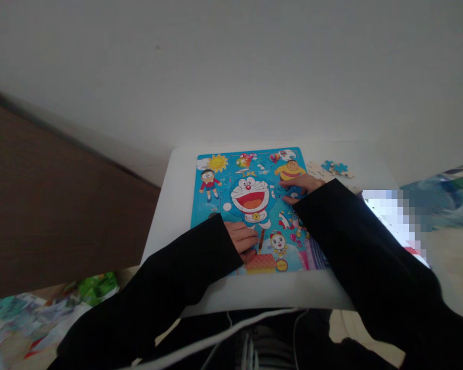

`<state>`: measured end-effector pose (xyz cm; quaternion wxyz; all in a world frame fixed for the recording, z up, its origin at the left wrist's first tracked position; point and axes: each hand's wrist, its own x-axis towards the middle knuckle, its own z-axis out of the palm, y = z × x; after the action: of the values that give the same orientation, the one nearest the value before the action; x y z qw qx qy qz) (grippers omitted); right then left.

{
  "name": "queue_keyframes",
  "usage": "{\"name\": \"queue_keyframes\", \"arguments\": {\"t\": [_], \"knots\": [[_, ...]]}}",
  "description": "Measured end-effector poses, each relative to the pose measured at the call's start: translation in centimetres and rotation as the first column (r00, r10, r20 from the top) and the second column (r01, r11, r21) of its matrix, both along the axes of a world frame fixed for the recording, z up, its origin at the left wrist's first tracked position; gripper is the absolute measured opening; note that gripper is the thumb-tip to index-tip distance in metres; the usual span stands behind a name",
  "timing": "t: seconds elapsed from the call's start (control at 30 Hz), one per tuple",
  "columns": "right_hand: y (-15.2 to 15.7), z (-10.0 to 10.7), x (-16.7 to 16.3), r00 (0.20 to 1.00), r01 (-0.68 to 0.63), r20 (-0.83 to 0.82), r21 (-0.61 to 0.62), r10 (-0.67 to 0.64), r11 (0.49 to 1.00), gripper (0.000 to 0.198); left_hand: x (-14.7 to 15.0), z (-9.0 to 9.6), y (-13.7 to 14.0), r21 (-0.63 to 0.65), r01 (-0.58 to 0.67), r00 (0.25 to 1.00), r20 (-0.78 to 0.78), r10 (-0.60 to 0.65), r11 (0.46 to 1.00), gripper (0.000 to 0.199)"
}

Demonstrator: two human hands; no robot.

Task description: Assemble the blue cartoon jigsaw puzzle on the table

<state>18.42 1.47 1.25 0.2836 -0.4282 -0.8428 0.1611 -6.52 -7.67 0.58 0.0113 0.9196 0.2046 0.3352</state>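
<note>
Nearest the lens, white cable crosses the lower part of the view, over the wearer's dark clothing and the near edge of the table.

Left hand: laid on the lower middle of the picture puzzle, fingers together and slightly curled, touching the surface. Its underside is hidden, so whether it grips anything cannot be told. Right hand: at the right part of the puzzle, beside the figure in yellow. Forefinger and thumb stand apart, with nothing seen held between them; the remaining fingers are obscured. Black sleeves cover both arms.

The puzzle lies flat on the white table, face up, between and beneath the hands. Its blue picture appears largely assembled; individual seams are too small to verify.

Loose pieces lie on the table beyond the right sleeve, some blue side up, others pale.

Step in hand, as judged: seating or adjusting pieces on the right of the puzzle, the left hand apparently steadying it. The next move calls for careful fingertip alignment at the right hand, with the surface kept from shifting.

Outward: a pale wall behind the table, a brown panel to the left, a green bag on the floor, and clear plastic to the far right.
</note>
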Motion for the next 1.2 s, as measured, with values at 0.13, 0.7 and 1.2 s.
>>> {"name": "queue_keyframes", "arguments": {"t": [0.13,0.7,1.2], "knots": [[-0.3,0.6,0.0,0.998,0.019,-0.055,-0.124,-0.026,0.992,0.029,0.0,0.2,0.0,-0.009,0.004,1.0,-0.002,-0.004,1.0,0.013],[-0.3,-0.1,-0.2,0.996,-0.039,-0.085,-0.057,0.034,0.998,0.016,0.1,-0.9,0.0,0.018,0.002,0.997,0.079,-0.004,1.0,0.013],[-0.7,-0.1,-0.4,0.996,-0.074,-0.042,0.04,0.075,0.996,0.02,0.1,-0.9,0.1,0.022,0.004,0.997,0.08,-0.006,1.0,0.014]]}}
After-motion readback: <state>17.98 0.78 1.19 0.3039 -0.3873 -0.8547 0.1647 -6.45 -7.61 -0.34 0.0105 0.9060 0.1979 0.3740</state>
